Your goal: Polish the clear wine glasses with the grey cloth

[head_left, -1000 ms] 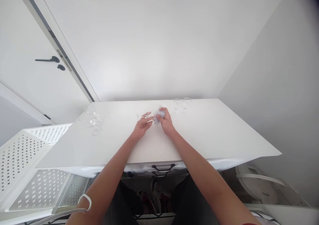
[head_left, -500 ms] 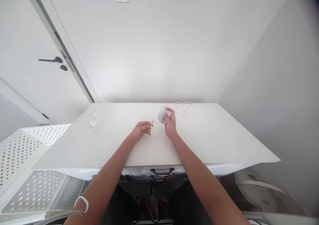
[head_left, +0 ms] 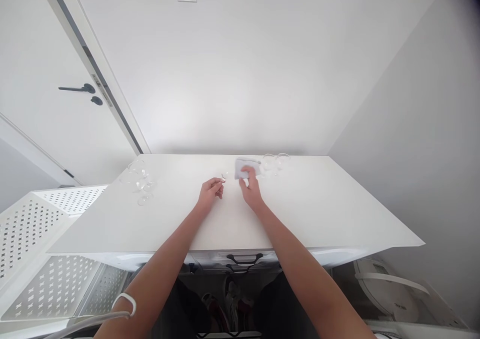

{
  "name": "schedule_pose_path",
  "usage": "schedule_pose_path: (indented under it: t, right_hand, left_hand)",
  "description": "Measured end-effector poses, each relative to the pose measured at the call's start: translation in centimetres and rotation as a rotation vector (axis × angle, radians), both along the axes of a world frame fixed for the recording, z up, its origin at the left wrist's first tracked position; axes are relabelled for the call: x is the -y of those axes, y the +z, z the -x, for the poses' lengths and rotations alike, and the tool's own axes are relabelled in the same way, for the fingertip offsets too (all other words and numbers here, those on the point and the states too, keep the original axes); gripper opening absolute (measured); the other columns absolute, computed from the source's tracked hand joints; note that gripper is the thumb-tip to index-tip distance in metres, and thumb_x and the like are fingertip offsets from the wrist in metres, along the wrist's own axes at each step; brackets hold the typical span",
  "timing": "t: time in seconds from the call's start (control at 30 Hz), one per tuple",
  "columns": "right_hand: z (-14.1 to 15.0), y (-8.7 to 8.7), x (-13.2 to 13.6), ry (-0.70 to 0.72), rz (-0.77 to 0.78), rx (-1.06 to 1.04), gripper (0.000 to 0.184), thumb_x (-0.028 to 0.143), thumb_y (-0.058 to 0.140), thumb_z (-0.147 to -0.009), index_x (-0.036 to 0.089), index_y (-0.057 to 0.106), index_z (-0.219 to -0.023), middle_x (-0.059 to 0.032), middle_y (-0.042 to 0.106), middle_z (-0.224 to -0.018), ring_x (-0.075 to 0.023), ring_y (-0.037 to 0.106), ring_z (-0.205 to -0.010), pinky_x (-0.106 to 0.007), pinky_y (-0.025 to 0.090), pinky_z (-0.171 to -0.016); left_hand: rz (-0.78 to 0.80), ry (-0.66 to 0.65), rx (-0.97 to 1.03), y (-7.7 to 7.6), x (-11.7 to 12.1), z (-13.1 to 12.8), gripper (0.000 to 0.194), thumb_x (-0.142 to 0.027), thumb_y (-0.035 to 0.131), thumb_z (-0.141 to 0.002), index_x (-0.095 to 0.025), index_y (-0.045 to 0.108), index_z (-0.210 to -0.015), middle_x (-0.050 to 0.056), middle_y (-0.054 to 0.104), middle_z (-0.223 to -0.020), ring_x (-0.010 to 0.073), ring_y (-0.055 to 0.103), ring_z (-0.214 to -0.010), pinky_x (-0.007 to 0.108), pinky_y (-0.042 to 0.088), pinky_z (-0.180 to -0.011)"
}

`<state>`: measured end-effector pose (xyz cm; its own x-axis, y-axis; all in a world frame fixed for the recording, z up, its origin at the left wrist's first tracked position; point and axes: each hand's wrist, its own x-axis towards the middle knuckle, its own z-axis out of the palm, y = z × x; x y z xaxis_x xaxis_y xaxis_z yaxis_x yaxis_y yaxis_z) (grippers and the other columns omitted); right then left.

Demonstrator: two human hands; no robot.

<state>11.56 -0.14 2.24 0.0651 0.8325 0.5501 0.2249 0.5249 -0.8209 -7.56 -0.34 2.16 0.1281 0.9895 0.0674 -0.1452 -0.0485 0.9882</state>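
My left hand [head_left: 211, 189] rests on the white table [head_left: 318, 204] with its fingers pinched on the thin stem end of a clear wine glass [head_left: 224, 176]. My right hand [head_left: 250, 188] is closed on a light grey cloth [head_left: 243, 168], which covers the rest of that glass; the bowl is hidden by the cloth. The two hands sit close together near the back middle of the table. Two clear glasses [head_left: 273, 160] stand just right of the cloth.
A group of several clear glasses [head_left: 137, 180] stands at the table's left back corner. A white perforated rack [head_left: 37, 229] is at the left, a door with a black handle [head_left: 77, 88] behind it. A white appliance [head_left: 390, 284] sits low right.
My right hand has moved with the cloth a little farther back towards the wall, and the cloth now lies flatter. My left hand has curled and stayed on the stem.
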Motion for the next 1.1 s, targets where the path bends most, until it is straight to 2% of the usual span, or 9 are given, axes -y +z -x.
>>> schedule_pose_path:
  t: [0.13, 0.23, 0.33, 0.43, 0.57, 0.67, 0.83, 0.97, 1.1]
  right_hand:
    - [0.2, 0.1, 0.2, 0.019, -0.086, 0.411, 0.048, 0.014, 0.047, -0.085, 0.03, 0.058, -0.129, -0.0055, 0.066, -0.105, -0.0276, 0.058, -0.105, -0.059, 0.013, -0.118]
    - [0.4, 0.4, 0.2, 0.018, -0.148, 0.477, 0.045, 0.018, 0.049, -0.089, 0.032, 0.06, -0.131, -0.0074, 0.069, -0.117, -0.0304, 0.055, -0.117, -0.06, 0.009, -0.119]
    - [0.7, 0.5, 0.1, 0.056, -0.185, 0.487, 0.027, 0.025, 0.058, -0.088, 0.032, 0.068, -0.111, -0.0074, 0.071, -0.11, -0.0306, 0.056, -0.117, -0.059, 0.008, -0.12]
    - [0.8, 0.3, -0.1, -0.009, -0.11, 0.427, 0.007, 0.024, 0.064, -0.082, 0.028, 0.068, -0.08, -0.0042, 0.065, -0.078, -0.0261, 0.059, -0.094, -0.056, 0.02, -0.117]
    - [0.4, 0.1, -0.7, -0.081, 0.143, 0.247, 0.016, 0.03, 0.065, -0.079, 0.025, 0.06, -0.064, 0.0, 0.052, -0.06, -0.0204, 0.054, -0.07, -0.041, 0.047, -0.086]
    - [-0.1, 0.3, -1.2, 0.079, 0.331, -0.137, 0.024, 0.042, 0.062, -0.082, 0.023, 0.06, -0.068, -0.0006, 0.058, -0.063, -0.02, 0.056, -0.068, -0.033, 0.048, -0.066]
    - [-0.2, 0.5, -1.2, 0.249, 0.482, -0.696, 0.034, 0.053, 0.058, -0.085, 0.024, 0.05, -0.069, -0.0021, 0.057, -0.062, -0.0215, 0.058, -0.064, -0.035, 0.049, -0.058]
    - [0.3, 0.6, -0.8, 0.378, 0.486, -0.644, 0.033, 0.055, 0.057, -0.087, 0.023, 0.057, -0.08, -0.0061, 0.064, -0.076, -0.0256, 0.063, -0.076, -0.038, 0.053, -0.061]
    - [1.3, 1.0, 0.0, 0.399, 0.309, -0.466, 0.043, 0.057, 0.06, -0.091, 0.023, 0.061, -0.118, -0.009, 0.07, -0.109, -0.0268, 0.066, -0.101, -0.04, 0.056, -0.079]
  left_hand:
    - [-0.033, 0.048, -0.09, 0.1, 0.1, 0.1, 0.019, -0.036, 0.065, -0.083, -0.018, 0.069, -0.089, -0.002, 0.051, -0.06, 0.0123, 0.045, -0.054, 0.025, 0.037, -0.049]
    - [-0.119, 0.086, -0.235, 0.0, 0.3, 0.2, 0.016, -0.032, 0.061, -0.083, -0.019, 0.068, -0.088, -0.002, 0.049, -0.058, 0.0128, 0.044, -0.054, 0.025, 0.033, -0.051]
    - [-0.307, -0.008, -0.423, -0.2, 0.8, -0.1, 0.014, -0.029, 0.059, -0.083, -0.019, 0.064, -0.074, -0.003, 0.044, -0.056, 0.0117, 0.038, -0.054, 0.026, 0.029, -0.054]
    - [-0.442, -0.12, -0.557, -0.3, 1.2, -0.4, 0.019, -0.027, 0.057, -0.084, -0.019, 0.062, -0.068, -0.004, 0.04, -0.055, 0.0107, 0.032, -0.053, 0.026, 0.027, -0.054]
    - [-0.442, -0.145, -0.603, -0.4, 1.3, -0.2, 0.018, -0.029, 0.059, -0.085, -0.018, 0.074, -0.086, -0.003, 0.047, -0.056, 0.0111, 0.036, -0.052, 0.027, 0.031, -0.056]
    - [-0.348, -0.156, -0.484, -0.2, 1.3, 0.0, 0.024, -0.036, 0.06, -0.089, -0.018, 0.076, -0.09, -0.002, 0.048, -0.058, 0.0115, 0.038, -0.054, 0.027, 0.03, -0.055]
    - [-0.253, -0.211, -0.204, 0.5, 1.4, -0.1, 0.031, -0.045, 0.064, -0.091, -0.018, 0.075, -0.101, -0.002, 0.049, -0.061, 0.012, 0.042, -0.057, 0.026, 0.036, -0.055]
    - [-0.236, -0.148, -0.077, 0.6, 1.1, -0.4, 0.032, -0.049, 0.068, -0.089, -0.019, 0.073, -0.099, -0.001, 0.053, -0.063, 0.0126, 0.047, -0.057, 0.029, 0.045, -0.056]
    - [-0.196, -0.057, 0.013, 0.2, 0.6, -0.3, 0.033, -0.05, 0.069, -0.087, -0.02, 0.071, -0.1, -0.001, 0.053, -0.066, 0.0124, 0.048, -0.059, 0.027, 0.047, -0.052]
